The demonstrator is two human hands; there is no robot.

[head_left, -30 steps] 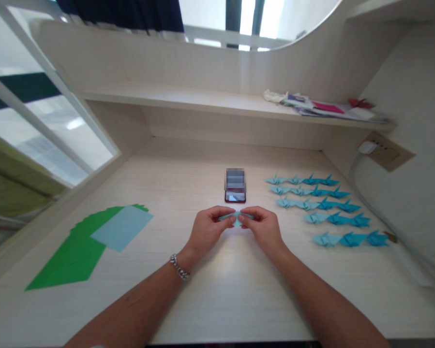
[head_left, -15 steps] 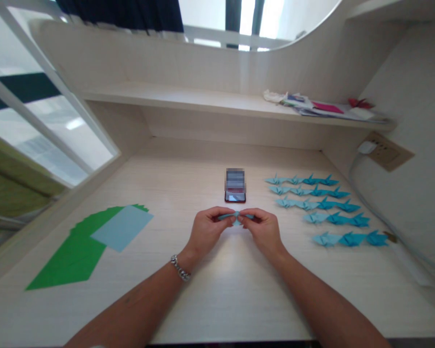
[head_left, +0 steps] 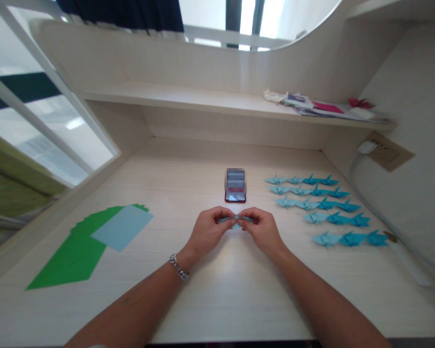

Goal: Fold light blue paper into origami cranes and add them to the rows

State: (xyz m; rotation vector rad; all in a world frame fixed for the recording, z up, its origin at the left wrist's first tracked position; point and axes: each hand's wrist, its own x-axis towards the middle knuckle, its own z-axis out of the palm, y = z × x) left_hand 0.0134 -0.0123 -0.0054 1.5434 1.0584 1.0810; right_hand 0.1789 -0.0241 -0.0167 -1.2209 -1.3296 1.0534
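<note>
Between my two hands is a small light-blue folded paper (head_left: 236,224), partly covered by my fingers. My left hand (head_left: 210,228) pinches its left side between thumb and fingers. From the other side my right hand (head_left: 261,227) grips it the same way, and the two thumbs almost meet at the centre. Just beyond my fingertips lies a phone (head_left: 235,186) with a blurred screen. Off to the right, blue paper cranes (head_left: 326,204) stand in several rows, from pale to deeper blue.
Green paper sheets (head_left: 70,253) lie fanned out on the left of the desk, with a light-blue sheet (head_left: 123,228) on top. A white cable (head_left: 371,205) runs down the right wall from a socket (head_left: 390,151). Above the desk, a shelf (head_left: 188,100) holds papers (head_left: 328,107).
Both hands keep hold of the folded paper at nearly the same spot. My fingertips have shifted slightly, and the paper's middle sits a little lower.
</note>
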